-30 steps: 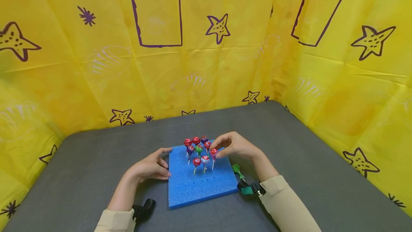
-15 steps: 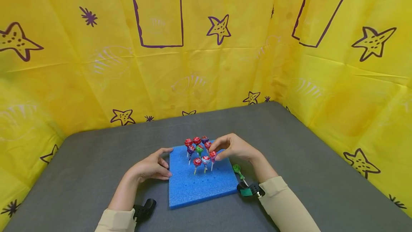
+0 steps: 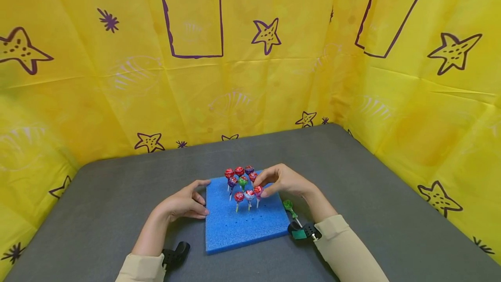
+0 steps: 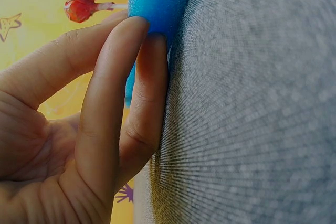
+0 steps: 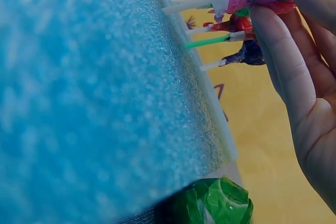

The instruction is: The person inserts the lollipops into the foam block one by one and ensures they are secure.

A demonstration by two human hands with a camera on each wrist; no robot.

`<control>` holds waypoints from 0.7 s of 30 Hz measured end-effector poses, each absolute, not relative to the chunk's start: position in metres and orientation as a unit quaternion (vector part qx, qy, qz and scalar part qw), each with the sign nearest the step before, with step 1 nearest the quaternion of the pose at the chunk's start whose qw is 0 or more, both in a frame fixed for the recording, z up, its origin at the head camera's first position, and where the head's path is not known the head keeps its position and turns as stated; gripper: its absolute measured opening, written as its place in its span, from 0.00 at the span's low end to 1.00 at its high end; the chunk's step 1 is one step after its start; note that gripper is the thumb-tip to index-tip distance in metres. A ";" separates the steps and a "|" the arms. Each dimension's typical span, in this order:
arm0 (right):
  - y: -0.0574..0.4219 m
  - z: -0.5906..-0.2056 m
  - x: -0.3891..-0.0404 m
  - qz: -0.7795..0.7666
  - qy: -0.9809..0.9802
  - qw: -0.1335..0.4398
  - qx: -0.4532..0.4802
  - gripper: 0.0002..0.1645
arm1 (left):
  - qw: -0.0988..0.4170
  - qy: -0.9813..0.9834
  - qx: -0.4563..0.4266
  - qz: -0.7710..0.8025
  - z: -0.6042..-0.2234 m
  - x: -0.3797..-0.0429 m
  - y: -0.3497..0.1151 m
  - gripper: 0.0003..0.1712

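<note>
A blue foam board (image 3: 242, 229) lies on the table with several wrapped lollipops standing in it. At its left edge is my left hand (image 3: 184, 201), fingertips touching the side of the foam, as the left wrist view also shows. Between thumb and fingers my right hand (image 3: 287, 182) pinches a red and pink lollipop (image 3: 258, 191) by its wrapped head. The white stick (image 5: 189, 4) of that lollipop meets the foam. Right beside it stand a white-and-red lollipop (image 3: 249, 195) and a red lollipop (image 3: 239, 196). Behind these rise a green lollipop (image 3: 242, 181) and several red and purple ones.
A loose green lollipop (image 3: 288, 206) lies on the grey table (image 3: 336, 164) by the board's right edge, close to the right wrist strap (image 3: 301, 230). Small holes dot the front part of the foam. Yellow patterned cloth (image 3: 242, 77) encloses the table behind and at both sides.
The right hand has moved slightly down and left with the red and pink lollipop, which now stands lower and nearer the white-and-red one. The left hand stays at the board's edge.
</note>
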State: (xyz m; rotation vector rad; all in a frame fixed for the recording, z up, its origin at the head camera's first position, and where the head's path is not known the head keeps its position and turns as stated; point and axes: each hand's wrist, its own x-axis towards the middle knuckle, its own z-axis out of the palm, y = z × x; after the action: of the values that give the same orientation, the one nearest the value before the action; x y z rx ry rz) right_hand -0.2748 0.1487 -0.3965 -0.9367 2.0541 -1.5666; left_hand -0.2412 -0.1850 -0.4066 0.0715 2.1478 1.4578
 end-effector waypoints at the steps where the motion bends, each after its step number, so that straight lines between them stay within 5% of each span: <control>1: 0.149 -0.397 -0.275 -0.558 0.734 0.196 -0.334 0.17 | 0.269 0.796 0.027 0.541 -0.407 -0.241 -0.185 0.53; 21: 0.150 -0.395 -0.273 -0.539 0.754 0.209 -0.310 0.19 | 0.270 0.799 0.022 0.537 -0.405 -0.240 -0.184 0.53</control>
State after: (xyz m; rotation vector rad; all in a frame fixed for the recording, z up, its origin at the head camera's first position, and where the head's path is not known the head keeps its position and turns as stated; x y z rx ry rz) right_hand -0.2730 0.1497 -0.3952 -0.8631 2.0978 -1.5001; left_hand -0.2404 -0.1841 -0.4051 0.0588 2.1538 1.4476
